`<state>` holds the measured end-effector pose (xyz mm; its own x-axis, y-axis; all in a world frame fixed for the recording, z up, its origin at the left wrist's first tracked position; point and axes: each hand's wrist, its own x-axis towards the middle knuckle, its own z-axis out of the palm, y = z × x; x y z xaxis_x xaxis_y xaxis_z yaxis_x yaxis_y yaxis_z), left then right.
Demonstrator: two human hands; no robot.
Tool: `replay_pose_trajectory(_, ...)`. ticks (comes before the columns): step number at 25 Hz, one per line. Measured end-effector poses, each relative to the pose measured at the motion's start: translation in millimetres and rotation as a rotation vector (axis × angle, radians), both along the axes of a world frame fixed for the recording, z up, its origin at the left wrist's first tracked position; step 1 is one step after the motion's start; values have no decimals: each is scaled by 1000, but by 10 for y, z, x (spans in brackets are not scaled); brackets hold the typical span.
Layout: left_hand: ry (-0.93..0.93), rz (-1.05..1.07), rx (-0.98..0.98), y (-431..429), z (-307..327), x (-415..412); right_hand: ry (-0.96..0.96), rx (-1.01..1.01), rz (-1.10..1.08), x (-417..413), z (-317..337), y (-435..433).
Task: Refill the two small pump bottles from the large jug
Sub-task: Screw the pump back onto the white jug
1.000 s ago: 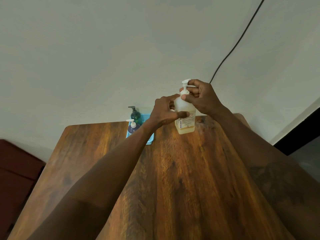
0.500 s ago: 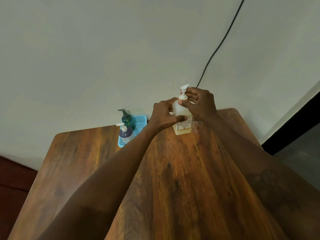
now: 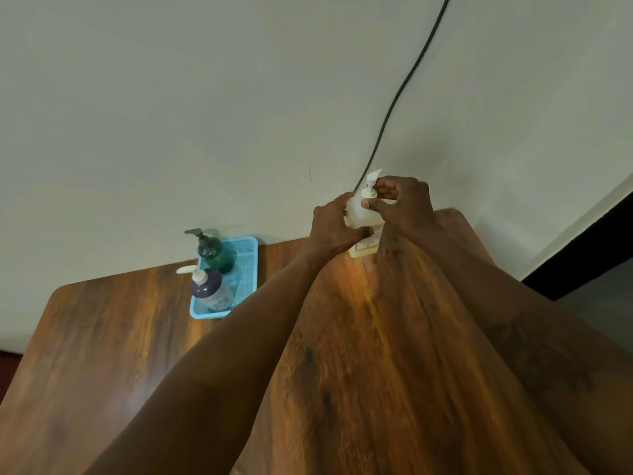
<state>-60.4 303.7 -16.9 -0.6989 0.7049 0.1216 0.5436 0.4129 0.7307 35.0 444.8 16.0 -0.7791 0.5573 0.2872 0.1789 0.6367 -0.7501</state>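
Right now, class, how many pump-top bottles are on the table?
3. A green bottle at the far end of the blue tray, a purple bottle at its near end, and the large jug, held by the left hand and right hand. None seems hidden.

Left hand (image 3: 334,231): bare; its back and knuckles are in view, with creases over the knuckles.
Right hand (image 3: 406,209): bare; a short, pale thumbnail (image 3: 365,202) shows.
Left forearm (image 3: 239,341): bare from the wrist to the bottom edge; a faint crease line crosses it near the elbow.
Right forearm (image 3: 479,296): bare from the wrist to the right edge.
Marking (image 3: 537,358): a dark, branching patch on the right forearm, like a tattoo; too blurred to make out its design.
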Motion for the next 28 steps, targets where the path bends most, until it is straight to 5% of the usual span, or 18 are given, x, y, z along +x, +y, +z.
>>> replay_pose_trajectory(9, -157, 142, -45, 681, -810, -341, -59, -13, -9, -462, -876, 620)
replay_pose_trajectory(28, -209, 212, -34, 797, -999, -433, -38, -92, -52, -675, -1042, 721)
